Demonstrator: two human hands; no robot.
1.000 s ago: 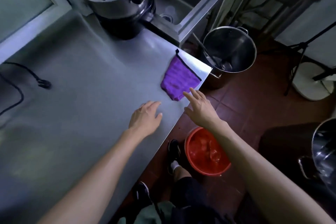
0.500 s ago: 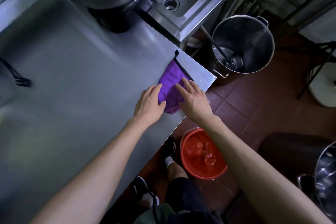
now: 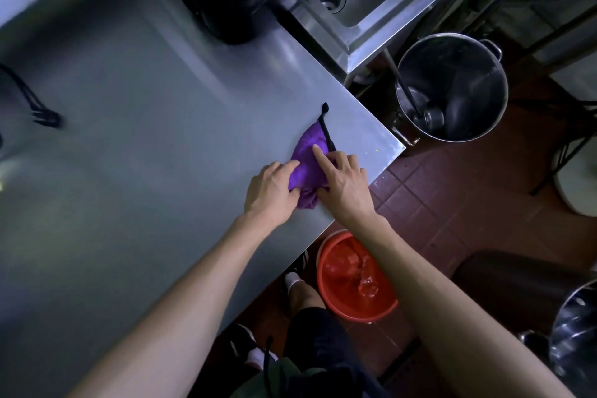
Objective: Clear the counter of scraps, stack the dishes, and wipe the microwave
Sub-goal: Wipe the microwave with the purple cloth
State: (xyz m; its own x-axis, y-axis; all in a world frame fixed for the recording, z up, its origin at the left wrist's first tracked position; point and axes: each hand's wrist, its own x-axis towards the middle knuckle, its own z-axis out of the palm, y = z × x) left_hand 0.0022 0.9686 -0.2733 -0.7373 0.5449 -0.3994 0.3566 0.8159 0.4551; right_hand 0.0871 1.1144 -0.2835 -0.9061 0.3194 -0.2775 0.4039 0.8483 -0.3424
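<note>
Purple cloth is now bunched up near the corner of the steel counter; a second ago it lay flat and untouched. It is gripped by the left hand and pinched by the right hand, one finger straight. Wiping can probably be started soon. No writing can be read anywhere.

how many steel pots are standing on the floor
2: one stockpot right of the counter corner, one pot cut off at the lower right edge. Others may sit out of frame.
</note>
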